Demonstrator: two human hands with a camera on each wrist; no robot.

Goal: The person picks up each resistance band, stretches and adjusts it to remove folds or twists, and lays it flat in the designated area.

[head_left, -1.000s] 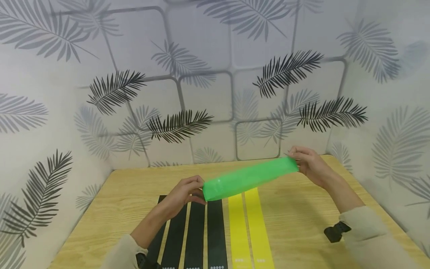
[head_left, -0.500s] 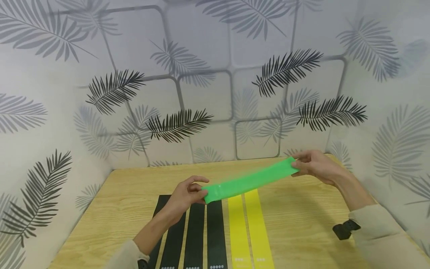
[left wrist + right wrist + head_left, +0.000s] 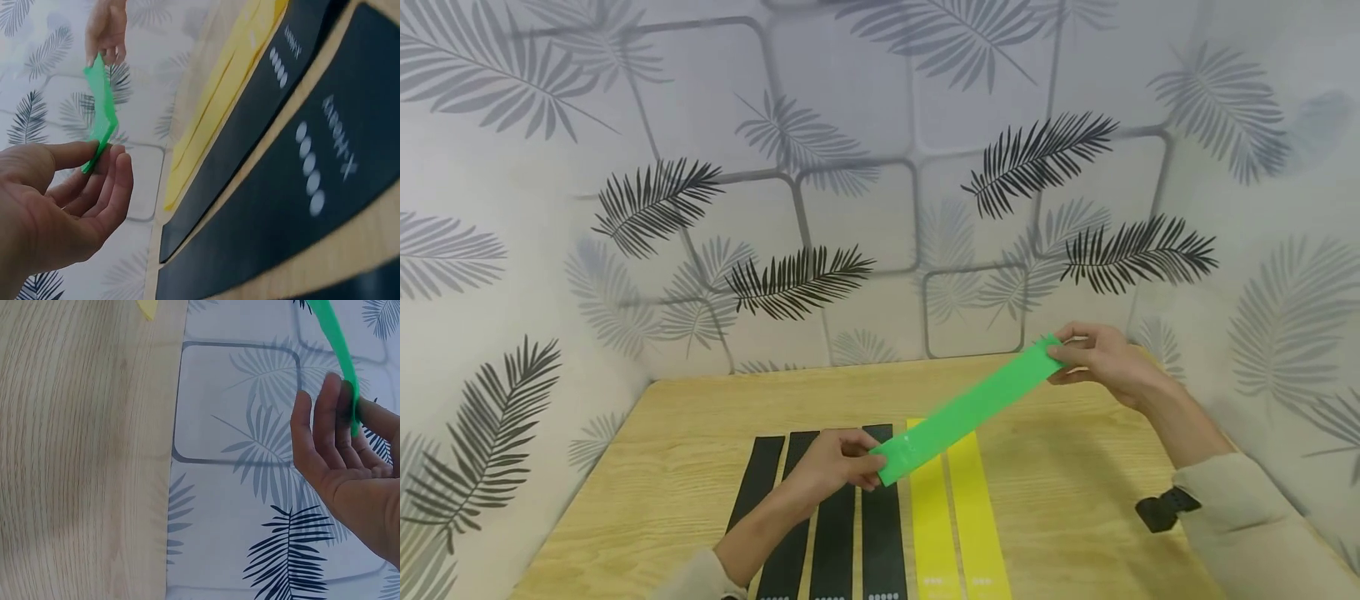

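A green resistance band (image 3: 970, 408) is stretched out flat between my two hands, above the table and slanting up to the right. My left hand (image 3: 838, 462) pinches its lower end between thumb and fingers, over the black bands. At the upper end my right hand (image 3: 1101, 358) grips the band the same way, near the wall. In the left wrist view the thumb presses the green band (image 3: 100, 119) against the fingers. The right wrist view shows the band (image 3: 340, 350) pinched between thumb and fingers, with the other fingers half bent.
Several black bands (image 3: 882, 525) lie side by side on the wooden table (image 3: 1060, 483), printed with white dots and lettering at the near end. Two yellow bands (image 3: 934, 517) lie to their right. A wall (image 3: 865, 217) with leaf patterns stands behind the table.
My left hand has moved right and down with its end of the green band, so the band slants more steeply. The right hand has shifted slightly and its grip now shows the thumb in front.
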